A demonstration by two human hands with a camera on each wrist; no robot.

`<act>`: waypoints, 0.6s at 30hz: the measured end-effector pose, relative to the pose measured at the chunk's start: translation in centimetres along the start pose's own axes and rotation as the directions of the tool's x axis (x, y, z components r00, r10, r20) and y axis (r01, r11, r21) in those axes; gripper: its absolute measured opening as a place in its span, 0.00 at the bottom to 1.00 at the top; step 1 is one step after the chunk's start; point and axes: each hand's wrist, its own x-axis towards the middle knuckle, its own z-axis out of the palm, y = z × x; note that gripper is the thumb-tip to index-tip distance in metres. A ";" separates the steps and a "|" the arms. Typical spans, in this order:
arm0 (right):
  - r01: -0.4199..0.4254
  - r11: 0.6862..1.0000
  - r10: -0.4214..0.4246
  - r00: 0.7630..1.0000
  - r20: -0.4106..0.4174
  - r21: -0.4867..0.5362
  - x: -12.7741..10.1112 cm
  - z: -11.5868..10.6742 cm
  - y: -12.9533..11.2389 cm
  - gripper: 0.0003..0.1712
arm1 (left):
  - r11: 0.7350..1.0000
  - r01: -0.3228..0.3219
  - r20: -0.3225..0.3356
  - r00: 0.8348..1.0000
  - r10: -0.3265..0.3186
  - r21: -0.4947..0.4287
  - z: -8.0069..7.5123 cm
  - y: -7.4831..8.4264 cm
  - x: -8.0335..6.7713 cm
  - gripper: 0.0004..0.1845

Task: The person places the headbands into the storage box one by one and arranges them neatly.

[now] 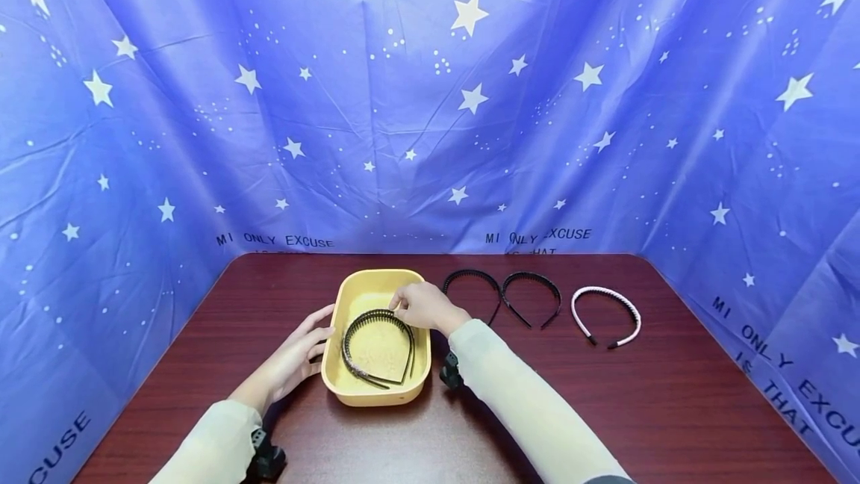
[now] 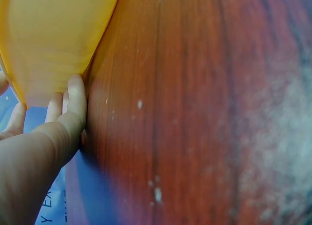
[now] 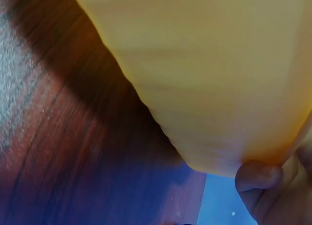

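A yellow tray stands on the dark wooden table in the head view. A black toothed headband lies inside it. My right hand reaches over the tray's right rim and pinches the top of that headband's arc. My left hand rests with straight fingers against the tray's left outer wall. In the left wrist view, fingers touch the yellow tray. The right wrist view shows only the tray's wall and a fingertip; the headband is hidden there.
Right of the tray lie two more black headbands and a white one in a row. Blue star-printed cloth closes off the back and both sides of the table.
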 end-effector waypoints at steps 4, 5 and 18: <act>-0.006 1.000 0.005 1.000 -0.012 -0.017 0.0 0.0 -0.2 0.06 | 1.000 -0.005 0.003 1.000 0.005 0.006 0.0 0.0 -0.1 0.34; -0.007 1.000 0.007 1.000 -0.016 -0.023 0.0 0.1 -0.2 0.06 | 1.000 -0.004 0.003 1.000 0.004 0.007 0.0 0.0 -0.1 0.34; -0.033 0.999 0.034 0.999 -0.025 0.019 0.0 0.4 -0.1 0.05 | 1.000 0.017 -0.032 0.999 -0.017 -0.013 0.1 -0.1 0.1 0.32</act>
